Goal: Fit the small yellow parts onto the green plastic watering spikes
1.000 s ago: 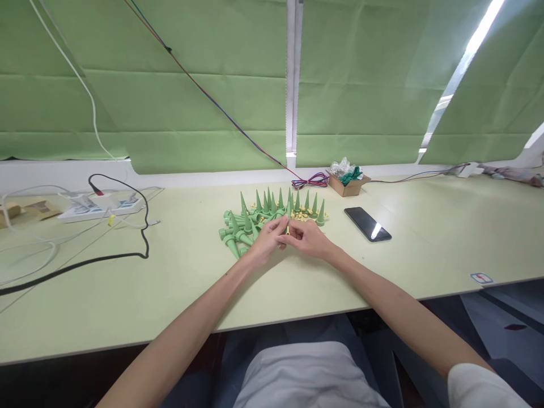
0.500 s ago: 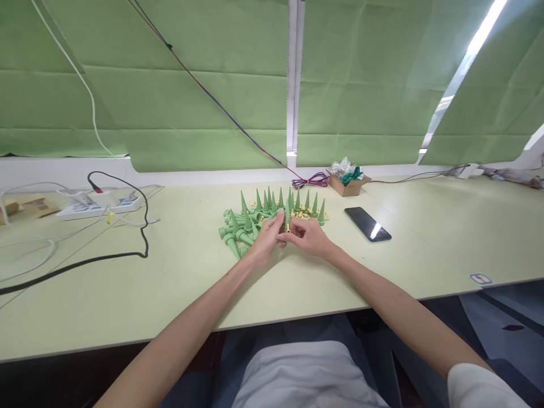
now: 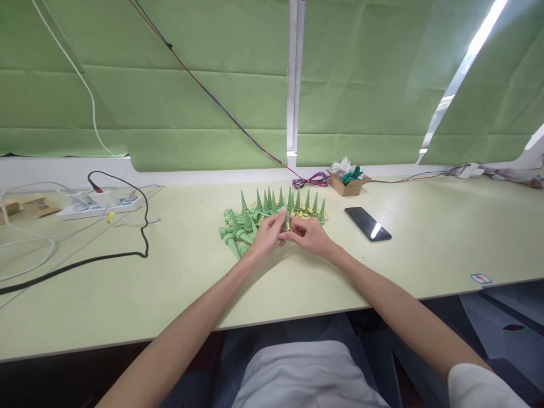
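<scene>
Both hands meet at the front of a group of green cones. My left hand [image 3: 267,233] is closed round a green cone [image 3: 286,219], partly hidden by the fingers. Pinched in my right hand [image 3: 311,236] is a small yellow piece [image 3: 289,227], against the cone's lower end. Behind the hands, several green spikes [image 3: 315,203] stand upright in a curved row, with small yellow pieces [image 3: 302,215] scattered among them. More green cones [image 3: 232,245] lie in a pile to the left of my left hand.
A black phone [image 3: 368,224] lies to the right on the table [image 3: 178,294]. Behind it are a small cardboard box [image 3: 349,186] with plastic and green material, and a coiled cable [image 3: 312,180]. A power strip [image 3: 100,206] with cords is at the left.
The cone between my hands has tilted slightly, its tip now less visible above my left fingers. Both hands are in nearly the same place.
</scene>
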`<state>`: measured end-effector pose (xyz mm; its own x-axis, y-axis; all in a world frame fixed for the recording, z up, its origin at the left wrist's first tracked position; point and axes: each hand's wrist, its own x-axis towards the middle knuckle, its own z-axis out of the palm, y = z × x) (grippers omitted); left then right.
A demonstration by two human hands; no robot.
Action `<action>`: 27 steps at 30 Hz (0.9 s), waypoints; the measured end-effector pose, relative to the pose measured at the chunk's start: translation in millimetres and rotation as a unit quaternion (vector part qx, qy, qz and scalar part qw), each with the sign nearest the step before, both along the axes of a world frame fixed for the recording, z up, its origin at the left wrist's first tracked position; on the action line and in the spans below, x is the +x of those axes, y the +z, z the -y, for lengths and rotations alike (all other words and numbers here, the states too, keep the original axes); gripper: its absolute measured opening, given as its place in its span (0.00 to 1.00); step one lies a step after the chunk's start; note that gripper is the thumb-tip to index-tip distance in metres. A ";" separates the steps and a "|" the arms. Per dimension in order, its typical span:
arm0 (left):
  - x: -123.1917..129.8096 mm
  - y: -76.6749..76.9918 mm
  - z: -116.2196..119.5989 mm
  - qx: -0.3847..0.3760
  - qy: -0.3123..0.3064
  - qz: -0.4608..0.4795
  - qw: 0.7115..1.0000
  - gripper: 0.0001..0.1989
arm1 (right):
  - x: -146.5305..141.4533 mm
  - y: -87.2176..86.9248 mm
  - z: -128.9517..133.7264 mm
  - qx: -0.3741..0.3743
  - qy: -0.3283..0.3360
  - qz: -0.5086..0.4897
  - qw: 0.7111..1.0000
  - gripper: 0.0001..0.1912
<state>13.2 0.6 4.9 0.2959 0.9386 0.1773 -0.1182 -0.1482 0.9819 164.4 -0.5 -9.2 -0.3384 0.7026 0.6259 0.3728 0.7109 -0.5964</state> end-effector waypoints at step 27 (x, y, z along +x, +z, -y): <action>-7.4 -9.5 -6.3 0.228 0.104 -0.352 0.902 0.20 | 29.3 -10.0 -31.9 -0.021 -0.154 0.132 0.979 0.08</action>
